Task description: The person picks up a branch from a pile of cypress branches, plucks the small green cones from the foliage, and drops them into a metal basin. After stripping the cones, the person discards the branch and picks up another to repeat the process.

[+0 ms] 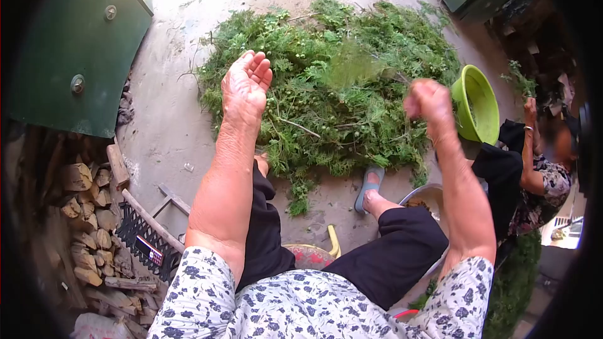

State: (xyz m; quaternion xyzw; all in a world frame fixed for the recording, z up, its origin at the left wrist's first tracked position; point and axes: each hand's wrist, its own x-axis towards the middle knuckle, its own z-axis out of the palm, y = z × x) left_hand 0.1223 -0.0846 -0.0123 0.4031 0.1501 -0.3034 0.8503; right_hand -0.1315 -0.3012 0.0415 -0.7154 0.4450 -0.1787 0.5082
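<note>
A wide heap of green conifer branches with small pale cones lies on the ground before me. My left hand is held above its left side, palm up, the fingers stretched and slightly bent, with nothing in it. Over the right side of the heap my right hand is closed in a fist, somewhat blurred. It grips the stem of a leafy branch, which points left and is smeared by motion.
A lime-green bucket stands right of the heap. A metal basin sits by my right leg. Far right, another person holds up a sprig. Stacked firewood and a chair with black webbing are at left.
</note>
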